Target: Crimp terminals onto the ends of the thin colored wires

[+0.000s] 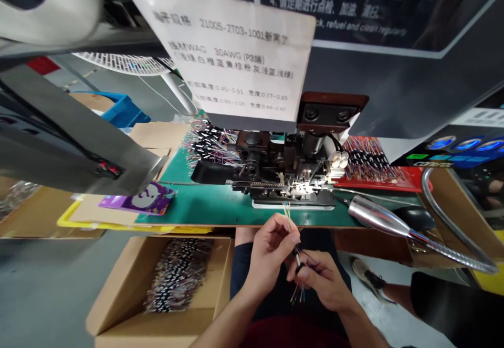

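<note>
Between my two hands is a short wire harness (298, 258) with a black and white sleeved middle and thin coloured wires fanning out at both ends. My left hand (273, 248) pinches the upper wires between thumb and fingertips, their tips pointing up at the machine. Lower down, my right hand (321, 277) grips the black part of the sleeve, and loose wire ends hang beneath it. Just beyond the wire tips is the crimping machine's die area (305, 186), lit brightly, with a terminal strip (260, 184) entering from the left.
An open cardboard box (129, 306) of bundled harnesses stands at lower left. More harnesses lie behind the machine and in a red tray (413, 179). A silver gooseneck lamp (378, 217) reaches in from the right. A purple packet (137, 201) lies on the green mat (212, 211). Another person's leg (401, 295) shows at right.
</note>
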The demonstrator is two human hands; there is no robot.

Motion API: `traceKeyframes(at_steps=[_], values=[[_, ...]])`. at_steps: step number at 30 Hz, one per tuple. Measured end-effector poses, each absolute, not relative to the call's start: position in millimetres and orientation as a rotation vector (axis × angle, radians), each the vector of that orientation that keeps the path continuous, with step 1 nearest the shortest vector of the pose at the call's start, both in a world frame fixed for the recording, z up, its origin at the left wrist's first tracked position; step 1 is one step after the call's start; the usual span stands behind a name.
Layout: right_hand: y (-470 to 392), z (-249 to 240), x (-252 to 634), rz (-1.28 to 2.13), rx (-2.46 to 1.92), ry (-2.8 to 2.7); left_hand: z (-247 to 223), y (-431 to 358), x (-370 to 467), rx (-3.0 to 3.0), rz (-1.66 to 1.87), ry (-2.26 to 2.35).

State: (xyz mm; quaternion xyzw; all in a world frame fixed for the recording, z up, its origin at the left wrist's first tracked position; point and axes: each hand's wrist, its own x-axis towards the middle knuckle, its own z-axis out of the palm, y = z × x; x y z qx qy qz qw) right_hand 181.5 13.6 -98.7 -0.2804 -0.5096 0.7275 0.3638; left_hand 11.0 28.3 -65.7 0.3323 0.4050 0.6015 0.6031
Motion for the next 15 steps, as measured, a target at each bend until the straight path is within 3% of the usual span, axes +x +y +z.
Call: traceKeyframes(at_steps=[6, 15], values=[[25, -88, 186, 1.709, -0.735, -1.538, -68, 33, 4, 0.851, 1.243, 0.930], [38, -82, 201, 1.586, -0.775, -1.639, -63, 37, -3, 0.919, 1.320, 0.867]])
